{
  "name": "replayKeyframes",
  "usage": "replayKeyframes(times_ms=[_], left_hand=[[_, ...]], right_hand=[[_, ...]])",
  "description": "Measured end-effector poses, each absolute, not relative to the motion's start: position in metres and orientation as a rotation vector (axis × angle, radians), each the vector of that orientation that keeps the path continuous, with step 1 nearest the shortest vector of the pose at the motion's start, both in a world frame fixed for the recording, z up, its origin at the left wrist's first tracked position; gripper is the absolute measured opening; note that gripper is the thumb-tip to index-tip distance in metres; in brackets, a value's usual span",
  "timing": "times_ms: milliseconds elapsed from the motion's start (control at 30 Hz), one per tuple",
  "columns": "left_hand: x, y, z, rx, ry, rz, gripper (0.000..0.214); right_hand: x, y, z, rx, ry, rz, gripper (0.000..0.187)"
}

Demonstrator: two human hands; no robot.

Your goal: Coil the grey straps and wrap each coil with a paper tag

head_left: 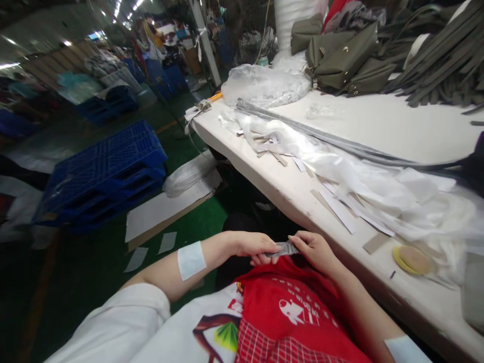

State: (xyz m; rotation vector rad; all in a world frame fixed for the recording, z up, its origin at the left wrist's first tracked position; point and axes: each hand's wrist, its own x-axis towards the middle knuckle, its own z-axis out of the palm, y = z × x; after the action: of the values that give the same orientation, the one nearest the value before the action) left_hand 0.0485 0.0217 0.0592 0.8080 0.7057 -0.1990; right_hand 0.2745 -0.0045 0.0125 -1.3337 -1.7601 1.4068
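Observation:
In front of the red apron (287, 302), my left hand (259, 247) is closed, thumb and fingers pressed on one end of a small grey, shiny strip-like piece (285, 248). My right hand (312, 248) pinches the other end with thumb and forefinger. The piece stretches between the two hands, just off the table's near edge; its exact kind is too small to make out. Each forearm bears a pale square patch, the left one (191, 260) near the elbow.
A white table (264, 176) runs along the right, with crumpled white sheeting (351, 171), card strips (336, 206), long grey strips (302, 127) and a yellow tape roll (412, 259). Olive bags (346, 58) lie behind. Blue pallets (102, 176) and a flat board (166, 214) are on the green floor.

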Motion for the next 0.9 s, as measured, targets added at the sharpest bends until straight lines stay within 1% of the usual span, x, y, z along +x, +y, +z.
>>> replayKeyframes(times_ms=[67, 167, 200, 267, 367, 433, 500, 567, 633, 733, 800, 900], left_hand=[[0.043, 0.026, 0.069, 0.772, 0.692, -0.156, 0.042], [0.032, 0.04, 0.092, 0.66, 0.65, 0.046, 0.039], [0.029, 0.045, 0.102, 0.619, 0.628, 0.144, 0.038], [0.025, 0.057, 0.12, 0.542, 0.572, 0.389, 0.036], [0.03, 0.072, 0.138, 0.47, 0.541, 0.843, 0.026], [0.037, 0.08, 0.138, 0.512, 0.589, 1.125, 0.026], [0.046, 0.084, 0.129, 0.677, 0.705, 1.31, 0.03], [0.051, 0.083, 0.119, 0.89, 0.841, 1.332, 0.031], [0.051, 0.08, 0.112, 0.995, 0.894, 1.262, 0.03], [0.044, 0.077, 0.112, 0.938, 0.8, 1.201, 0.023], [0.04, 0.078, 0.111, 1.017, 0.795, 1.167, 0.019], [0.041, 0.072, 0.104, 1.55, 0.974, 0.903, 0.021]], right_hand=[[0.282, -0.003, 0.014, -1.271, -1.853, 1.436, 0.033], [0.284, -0.003, 0.011, -1.276, -1.936, 1.425, 0.042], [0.281, -0.005, 0.008, -1.298, -1.918, 1.429, 0.041], [0.268, -0.01, 0.003, -1.29, -1.859, 1.495, 0.041], [0.239, -0.024, 0.008, -1.156, -1.799, 1.702, 0.05], [0.224, -0.034, 0.023, -1.032, -1.765, 1.852, 0.053], [0.219, -0.04, 0.046, -0.91, -1.704, 1.937, 0.054], [0.223, -0.04, 0.068, -0.829, -1.639, 1.923, 0.053], [0.234, -0.037, 0.083, -0.814, -1.622, 1.827, 0.051], [0.25, -0.033, 0.089, -0.901, -1.708, 1.687, 0.048], [0.257, -0.034, 0.087, -0.974, -1.759, 1.65, 0.047], [0.264, -0.037, 0.085, -1.032, -1.715, 1.625, 0.047]])
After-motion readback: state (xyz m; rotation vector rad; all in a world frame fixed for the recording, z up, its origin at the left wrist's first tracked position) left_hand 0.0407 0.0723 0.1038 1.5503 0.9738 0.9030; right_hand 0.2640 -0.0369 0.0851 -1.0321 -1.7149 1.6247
